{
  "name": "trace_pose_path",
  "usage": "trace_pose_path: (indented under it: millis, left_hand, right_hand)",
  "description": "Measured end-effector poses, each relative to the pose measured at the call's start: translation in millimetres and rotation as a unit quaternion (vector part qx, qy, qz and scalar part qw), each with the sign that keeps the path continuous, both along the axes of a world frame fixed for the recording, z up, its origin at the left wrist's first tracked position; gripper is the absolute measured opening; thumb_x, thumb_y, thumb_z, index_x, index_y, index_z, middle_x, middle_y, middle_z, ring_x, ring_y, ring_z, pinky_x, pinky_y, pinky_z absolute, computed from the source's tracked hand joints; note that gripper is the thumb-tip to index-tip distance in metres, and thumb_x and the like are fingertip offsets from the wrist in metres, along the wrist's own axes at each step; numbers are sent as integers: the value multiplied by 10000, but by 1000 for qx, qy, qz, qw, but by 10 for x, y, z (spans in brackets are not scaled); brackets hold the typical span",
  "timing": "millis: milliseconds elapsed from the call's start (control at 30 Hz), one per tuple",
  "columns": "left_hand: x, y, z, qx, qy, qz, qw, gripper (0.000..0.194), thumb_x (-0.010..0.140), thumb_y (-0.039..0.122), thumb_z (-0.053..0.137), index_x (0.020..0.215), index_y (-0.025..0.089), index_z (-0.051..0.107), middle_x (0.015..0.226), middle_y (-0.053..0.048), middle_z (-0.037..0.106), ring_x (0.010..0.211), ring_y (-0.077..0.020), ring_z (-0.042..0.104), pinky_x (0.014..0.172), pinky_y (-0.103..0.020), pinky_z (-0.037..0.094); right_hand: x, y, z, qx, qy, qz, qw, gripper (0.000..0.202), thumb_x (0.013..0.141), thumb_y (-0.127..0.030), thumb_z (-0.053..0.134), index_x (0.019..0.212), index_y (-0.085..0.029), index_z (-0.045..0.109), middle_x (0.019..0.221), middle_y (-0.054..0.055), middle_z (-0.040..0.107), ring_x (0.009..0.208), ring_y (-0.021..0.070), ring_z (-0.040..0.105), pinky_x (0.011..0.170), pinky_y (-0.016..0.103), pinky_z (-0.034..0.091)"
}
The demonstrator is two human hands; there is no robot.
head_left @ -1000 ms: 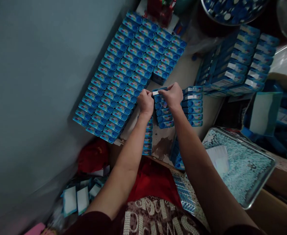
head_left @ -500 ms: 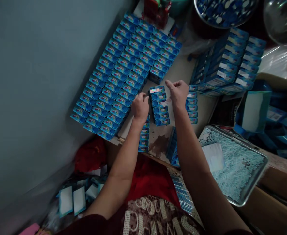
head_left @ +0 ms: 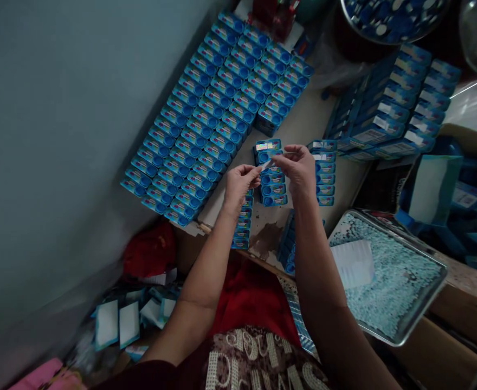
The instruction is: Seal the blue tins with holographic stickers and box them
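Note:
A small pale strip (head_left: pixel 266 164), which looks like a sticker, is stretched between my two hands. My left hand (head_left: pixel 239 187) pinches its left end between thumb and fingertips, and my right hand (head_left: pixel 298 167) pinches the other end. Directly beneath is a short column of small blue boxes (head_left: pixel 274 190), partly hidden by my fingers. Its farthest box carries a shiny strip (head_left: pixel 266 146) on top. Another column of blue boxes (head_left: pixel 325 179) stands just right of my right hand. One more column (head_left: pixel 242 227) runs beside my left wrist.
A big block of blue boxes (head_left: pixel 206 119) fills the table's left side along the wall. Stacked cartons (head_left: pixel 388 108) stand at the back right, below a metal bowl (head_left: pixel 397 24) of blue and white pieces. A metal tray (head_left: pixel 405 281) of pale blue pellets lies right of my forearm.
My hands were apart; they have come together over the middle column, and my left hand now pinches the strip along with the right. The view has shifted slightly.

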State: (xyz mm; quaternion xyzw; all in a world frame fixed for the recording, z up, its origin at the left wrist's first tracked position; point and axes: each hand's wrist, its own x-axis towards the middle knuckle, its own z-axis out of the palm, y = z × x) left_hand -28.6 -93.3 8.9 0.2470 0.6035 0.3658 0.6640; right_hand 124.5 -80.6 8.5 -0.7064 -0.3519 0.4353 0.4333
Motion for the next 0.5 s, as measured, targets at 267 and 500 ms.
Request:
trace_pose_path:
  millis: [267,500]
  left_hand:
    - [-40,396,-332,33,148,-63,986,227,922,190,779,753,174,629,645,18,641,561,-110,646,609,-240,564]
    - [23,417,-514,-2,136,-48,989,249,921,184,774,737,180,605,633,22,622,535,-109,632,567,-229,552]
  right_hand:
    - [-73,121,-298,12,-105,-40,994,286,736,-248,723,921,-249,505,821,-38,673,830,178,718,855,348,571]
    - [-84,150,-409,-12,-168,-15,986,251,813,-290,673,1018,-223,545,890,-2,694,856,187,711,848,333,544]
